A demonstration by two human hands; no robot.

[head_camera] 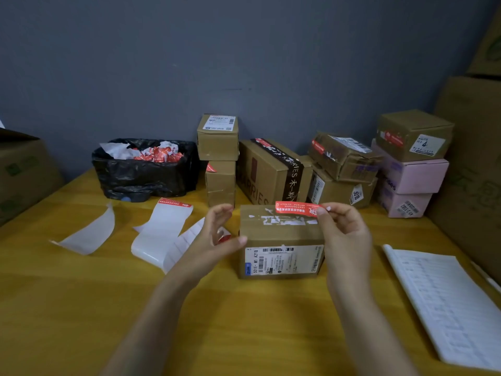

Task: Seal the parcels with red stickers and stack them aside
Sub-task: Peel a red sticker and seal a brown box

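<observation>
Both forearms reach forward. The left hand (217, 234), palm inward, has loosely curved fingers holding nothing. The right hand (343, 229) pinches a sticker (295, 207) between thumb and forefinger.

A matt grey-blue wall (244, 50) stands well beyond the left hand (217, 234) and the right hand (341, 232), with a faint dark scuff high above the gap between them. Under both hands lies a yellow wooden table (271, 327) that reaches back to the wall; its grain shows, with a dull sheen near the right hand. Far to the left of the left hand, a big carton (24, 172) stands by the table's edge. Well to the right of the right hand rises a taller carton (474, 158), with a top carton (488, 42) on it. The light is dim and even, the shadows soft.
</observation>
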